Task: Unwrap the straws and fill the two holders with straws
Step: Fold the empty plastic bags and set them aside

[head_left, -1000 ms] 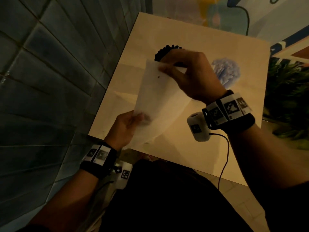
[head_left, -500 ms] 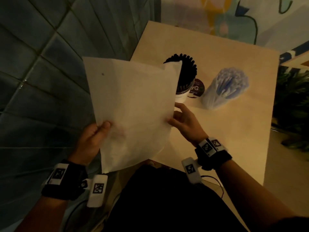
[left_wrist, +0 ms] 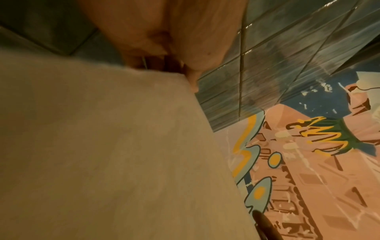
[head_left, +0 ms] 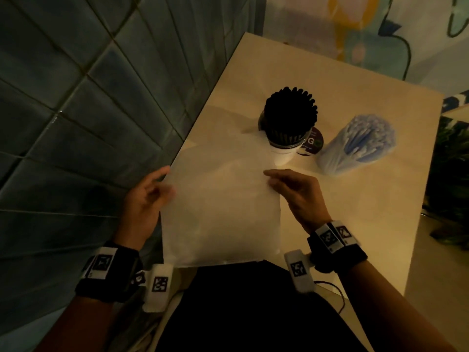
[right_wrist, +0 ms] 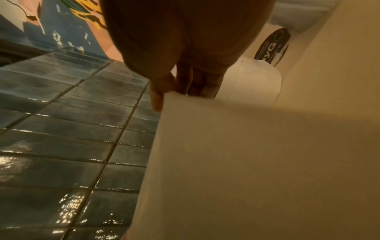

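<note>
A large white paper sheet (head_left: 223, 212) is spread over the near left part of the table (head_left: 342, 224). My left hand (head_left: 154, 191) pinches its left edge and my right hand (head_left: 281, 181) pinches its right edge. In the left wrist view the sheet (left_wrist: 102, 146) fills the lower left below my fingers (left_wrist: 156, 53). In the right wrist view my fingertips (right_wrist: 157, 99) meet the sheet (right_wrist: 246, 162) at its corner. A white cup holder (head_left: 284, 153) packed with black straws (head_left: 290, 115) stands just beyond the sheet. To its right leans a bundle of pale blue straws (head_left: 357, 146) in clear wrap.
A dark round label (head_left: 314, 143) lies between the two straw groups; it also shows in the right wrist view (right_wrist: 271, 47). Blue-grey wall tiles (head_left: 76, 123) run along the table's left edge. A painted mural (head_left: 355, 29) is behind, and plants (head_left: 449, 186) stand at the right.
The sheet, held up in front of me half a second ago, has come down flat over the table's near left. Both hands dropped with it, still at its side edges.
</note>
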A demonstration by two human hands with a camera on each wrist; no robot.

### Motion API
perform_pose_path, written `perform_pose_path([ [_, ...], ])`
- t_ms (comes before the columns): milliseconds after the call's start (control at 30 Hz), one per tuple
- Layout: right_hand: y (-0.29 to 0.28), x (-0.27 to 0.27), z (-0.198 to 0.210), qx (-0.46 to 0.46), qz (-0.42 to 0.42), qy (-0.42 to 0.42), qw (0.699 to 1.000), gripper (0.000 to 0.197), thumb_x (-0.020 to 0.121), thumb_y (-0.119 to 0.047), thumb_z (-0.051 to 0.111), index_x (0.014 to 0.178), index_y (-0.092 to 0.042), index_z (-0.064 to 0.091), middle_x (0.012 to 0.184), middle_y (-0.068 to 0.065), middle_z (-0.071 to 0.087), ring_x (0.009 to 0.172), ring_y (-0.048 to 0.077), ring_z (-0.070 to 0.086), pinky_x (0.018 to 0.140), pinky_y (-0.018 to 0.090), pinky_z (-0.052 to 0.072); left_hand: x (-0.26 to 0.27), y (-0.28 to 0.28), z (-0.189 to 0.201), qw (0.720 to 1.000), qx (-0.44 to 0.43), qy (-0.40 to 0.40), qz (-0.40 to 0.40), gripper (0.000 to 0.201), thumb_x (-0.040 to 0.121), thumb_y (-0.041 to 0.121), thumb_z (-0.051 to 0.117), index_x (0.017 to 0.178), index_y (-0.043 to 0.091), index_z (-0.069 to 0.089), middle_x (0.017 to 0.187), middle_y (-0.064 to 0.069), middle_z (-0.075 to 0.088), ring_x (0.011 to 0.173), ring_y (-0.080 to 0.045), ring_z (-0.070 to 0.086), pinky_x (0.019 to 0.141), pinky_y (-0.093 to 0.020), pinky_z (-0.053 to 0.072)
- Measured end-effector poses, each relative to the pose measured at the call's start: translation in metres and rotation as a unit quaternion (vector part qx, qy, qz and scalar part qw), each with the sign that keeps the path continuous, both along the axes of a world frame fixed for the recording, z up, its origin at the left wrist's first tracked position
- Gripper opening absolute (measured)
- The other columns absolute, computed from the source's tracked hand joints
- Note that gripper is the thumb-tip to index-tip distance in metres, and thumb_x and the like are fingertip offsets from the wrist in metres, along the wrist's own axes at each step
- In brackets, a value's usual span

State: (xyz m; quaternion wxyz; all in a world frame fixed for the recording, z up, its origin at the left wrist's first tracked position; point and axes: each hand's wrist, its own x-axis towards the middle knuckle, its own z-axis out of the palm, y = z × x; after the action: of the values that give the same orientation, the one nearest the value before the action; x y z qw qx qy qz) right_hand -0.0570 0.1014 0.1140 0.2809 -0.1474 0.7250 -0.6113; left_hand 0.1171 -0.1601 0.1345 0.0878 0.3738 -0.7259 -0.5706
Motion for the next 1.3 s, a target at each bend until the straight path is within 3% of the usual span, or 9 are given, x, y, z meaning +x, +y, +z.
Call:
perform_pose_path([
  [133,0.008,-0.007,0.0,0.131,0.075,0.131,0.98,0.037,0.088,-0.024,0.071,0.124,-0.022,0.066,0.104,-0.01,0.065,0.095,0.002,0.061,0.085,0.015,0.051,0.004,-0.013,-0.001,0.992,-0.061,-0.036,-0.107,0.035,0.081,0.009,0.074,0.1,0.038,0.067,0.097,0.02,0.071,0.096,-0.008,0.067,0.077,-0.009,0.051],
  [300,0.009,-0.011,-0.004,0.168,0.061,0.228,0.957,0.011,0.093,-0.022,0.064,0.097,-0.018,0.073,0.094,-0.005,0.057,0.082,0.005,0.052,0.073,0.022,0.047,-0.005,-0.013,0.011,0.97,-0.208,0.018,-0.125,0.02,0.081,0.014,0.075,0.084,0.031,0.065,0.096,0.019,0.057,0.087,0.003,0.059,0.08,-0.005,0.044],
  [400,0.011,-0.013,-0.003,0.202,0.076,0.269,0.939,0.017,0.094,-0.032,0.061,0.102,-0.018,0.064,0.117,-0.001,0.051,0.108,0.014,0.048,0.093,0.037,0.049,-0.013,-0.011,0.021,0.969,-0.188,0.046,-0.153,0.004,0.092,0.022,0.066,0.095,0.021,0.064,0.108,0.01,0.062,0.102,0.003,0.058,0.088,-0.012,0.045],
  [533,-0.011,-0.004,0.013,0.196,0.203,0.322,0.904,0.063,0.086,-0.055,0.065,0.138,-0.026,0.045,0.147,-0.003,0.041,0.137,0.015,0.036,0.115,0.035,0.027,-0.025,0.0,0.033,0.966,-0.14,0.035,-0.215,0.02,0.095,0.039,0.059,0.096,0.019,0.06,0.103,0.013,0.062,0.088,0.009,0.059,0.07,-0.004,0.044],
  [767,-0.077,-0.007,-0.031,0.174,0.315,0.149,0.921,0.026,0.099,-0.032,0.055,0.119,-0.018,0.063,0.107,-0.003,0.071,0.089,0.019,0.067,0.084,0.037,0.056,-0.034,-0.027,-0.011,0.982,-0.132,0.01,-0.135,0.007,0.095,0.039,0.06,0.1,0.038,0.056,0.1,0.014,0.065,0.093,0.0,0.062,0.083,-0.023,0.051],
  [967,-0.131,-0.054,-0.101,0.37,0.302,0.095,0.873,0.059,0.092,-0.038,0.065,0.144,-0.018,0.044,0.141,0.007,0.048,0.128,0.031,0.048,0.105,0.039,0.041,0.007,-0.051,-0.077,0.984,-0.134,-0.119,0.001,0.05,0.09,0.012,0.068,0.134,0.009,0.044,0.128,-0.01,0.055,0.113,-0.027,0.057,0.091,-0.039,0.048],
  [1067,-0.142,-0.056,-0.135,0.462,0.304,0.154,0.819,0.07,0.084,-0.048,0.07,0.142,-0.021,0.041,0.142,0.009,0.039,0.13,0.035,0.039,0.108,0.049,0.037,0.03,-0.046,-0.095,0.975,-0.076,-0.195,-0.08,0.038,0.091,0.011,0.066,0.126,0.003,0.052,0.118,-0.002,0.054,0.108,-0.027,0.06,0.082,-0.018,0.045],
  [1200,-0.149,-0.05,-0.155,0.482,0.281,0.169,0.813,0.073,0.081,-0.044,0.074,0.14,-0.02,0.039,0.14,0.01,0.042,0.129,0.035,0.039,0.106,0.051,0.037,0.048,-0.044,-0.104,0.978,0.003,-0.187,-0.095,0.022,0.09,0.003,0.066,0.104,0.015,0.055,0.1,-0.008,0.06,0.095,-0.023,0.062,0.085,-0.031,0.05],
  [1300,-0.153,-0.04,-0.159,0.487,0.282,0.139,0.815,0.086,0.075,-0.04,0.08,0.143,-0.022,0.031,0.132,0.01,0.05,0.123,0.035,0.048,0.106,0.051,0.036,0.052,-0.048,-0.114,0.972,0.009,-0.201,-0.119,0.027,0.09,0.002,0.066,0.091,0.026,0.054,0.089,-0.002,0.061,0.087,-0.019,0.061,0.081,-0.024,0.049],
])
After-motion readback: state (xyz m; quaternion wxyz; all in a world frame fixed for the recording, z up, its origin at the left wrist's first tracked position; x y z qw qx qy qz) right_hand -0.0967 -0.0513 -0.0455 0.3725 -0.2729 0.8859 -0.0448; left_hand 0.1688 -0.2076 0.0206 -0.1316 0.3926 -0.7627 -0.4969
